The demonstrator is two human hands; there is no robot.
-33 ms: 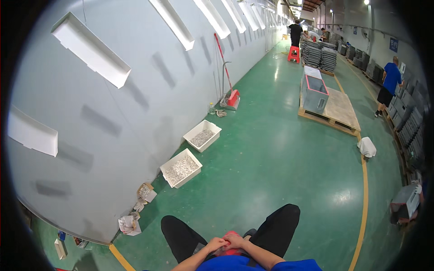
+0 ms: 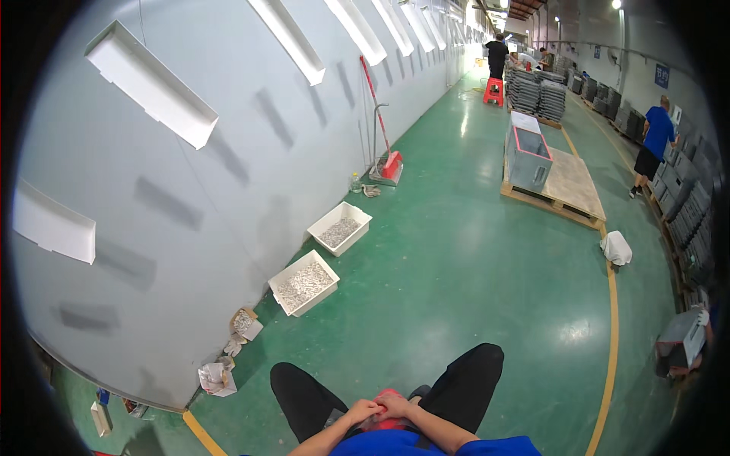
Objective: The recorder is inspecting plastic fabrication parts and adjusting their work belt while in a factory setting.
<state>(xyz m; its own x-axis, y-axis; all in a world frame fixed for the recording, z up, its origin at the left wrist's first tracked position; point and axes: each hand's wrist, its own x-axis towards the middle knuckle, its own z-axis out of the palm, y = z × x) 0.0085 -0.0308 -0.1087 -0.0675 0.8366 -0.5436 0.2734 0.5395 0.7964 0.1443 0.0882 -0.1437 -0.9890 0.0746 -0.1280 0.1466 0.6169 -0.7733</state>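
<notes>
My left hand (image 2: 365, 411) and my right hand (image 2: 395, 408) meet low in front of me, between my spread knees in black trousers. Fingers on both are curled in and touch those of the other hand. Whatever they hold, if anything, is too small or hidden to make out. Just behind and below them shows a red surface (image 2: 392, 425), perhaps the seat under me, mostly covered by my hands and forearms. A greyish, see-through patch (image 2: 334, 417) lies beside my left wrist; its kind is unclear.
Along the left wall stand two white tubs of small metal pieces (image 2: 304, 311) (image 2: 359, 240), small boxes (image 2: 220, 380) and a red dustpan (image 2: 391, 165). A pallet (image 2: 574, 186) bears grey cases (image 2: 530, 163). A person in blue (image 2: 658, 129) stands by stacked grey parts at right.
</notes>
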